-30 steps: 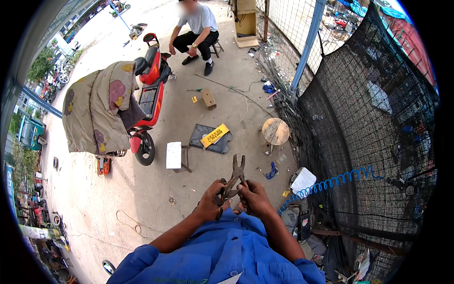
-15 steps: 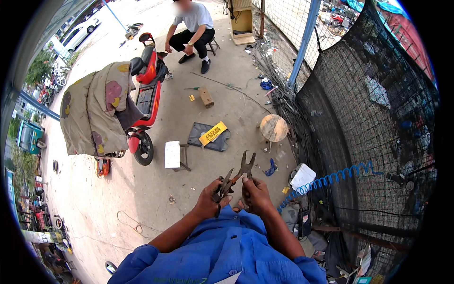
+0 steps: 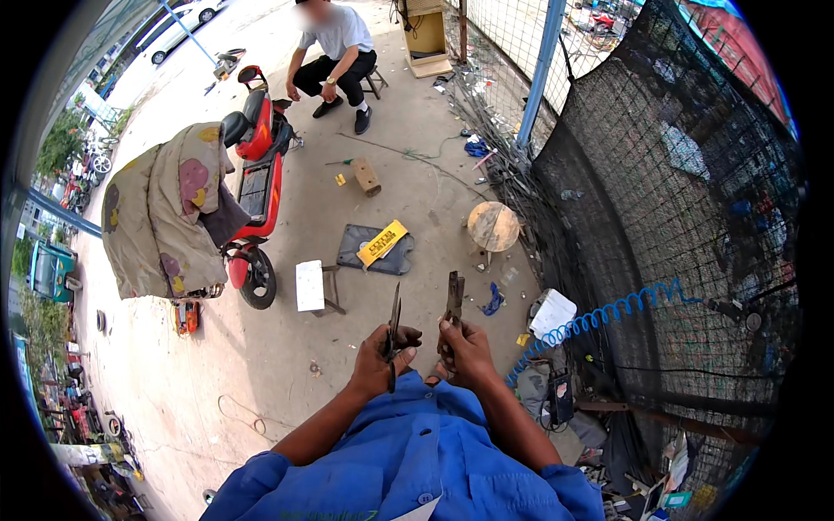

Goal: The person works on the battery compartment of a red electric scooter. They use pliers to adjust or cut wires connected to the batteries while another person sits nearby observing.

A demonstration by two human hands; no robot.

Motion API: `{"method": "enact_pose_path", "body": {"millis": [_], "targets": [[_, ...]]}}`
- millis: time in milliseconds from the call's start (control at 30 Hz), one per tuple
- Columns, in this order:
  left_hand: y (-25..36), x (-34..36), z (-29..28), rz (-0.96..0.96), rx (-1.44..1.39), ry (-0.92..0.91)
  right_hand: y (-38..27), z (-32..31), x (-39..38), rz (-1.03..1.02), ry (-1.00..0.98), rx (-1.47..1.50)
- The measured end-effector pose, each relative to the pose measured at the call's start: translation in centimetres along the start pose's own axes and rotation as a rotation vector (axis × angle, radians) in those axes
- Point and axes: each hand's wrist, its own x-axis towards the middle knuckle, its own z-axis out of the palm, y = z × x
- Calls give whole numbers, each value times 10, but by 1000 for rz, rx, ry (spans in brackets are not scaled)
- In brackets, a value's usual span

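Observation:
My left hand [image 3: 375, 365] is closed around a dark pair of scissors [image 3: 395, 306], its narrow blades pointing away from me. To its right, my right hand [image 3: 469, 354] grips worn pliers [image 3: 454, 293] with the jaws upward; they look closed or turned edge-on. A gap separates the two tools. Both hands are in front of my blue shirt, above the concrete ground. The pliers' handles are mostly hidden in my fingers.
At left stands a red scooter [image 3: 278, 187] under a quilted cover [image 3: 156, 217]. Ahead lie a black mat [image 3: 352, 239] with a yellow packet [image 3: 382, 243], a white-topped stool [image 3: 309, 286] and a wooden block [image 3: 367, 177]. A round stool [image 3: 493, 226] and blue coiled hose [image 3: 591, 323] are right. Someone [image 3: 343, 52] sits beyond.
My hands have drawn apart, and the tools no longer cross. The pliers' jaws, spread before, now appear closed or edge-on. The scissors have turned more upright.

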Motion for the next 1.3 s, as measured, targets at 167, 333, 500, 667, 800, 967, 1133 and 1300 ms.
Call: {"method": "enact_pose_path", "body": {"millis": [167,333,500,667,800,967,1133,1300], "targets": [[-2,0,9,-64,-83,-24,2,-2,1,-25,23,53],[-6,1,17,-179,-9,-13,5,-5,1,-20,29,-11],[-20,3,19,-183,129,-16,13,-4,4,-141,97,-155],[-22,6,22,-268,102,-57,25,-6,7,-238,44,-124],[-31,8,23,-213,266,-106,23,-5,5,-248,0,-42],[6,9,46,-338,-273,-79,10,-9,-4,-65,-89,-14],[0,16,43,-297,-163,-101,14,-6,1,-91,-123,61],[2,24,46,-361,-170,-23,29,-15,17,-135,-156,172]]}}
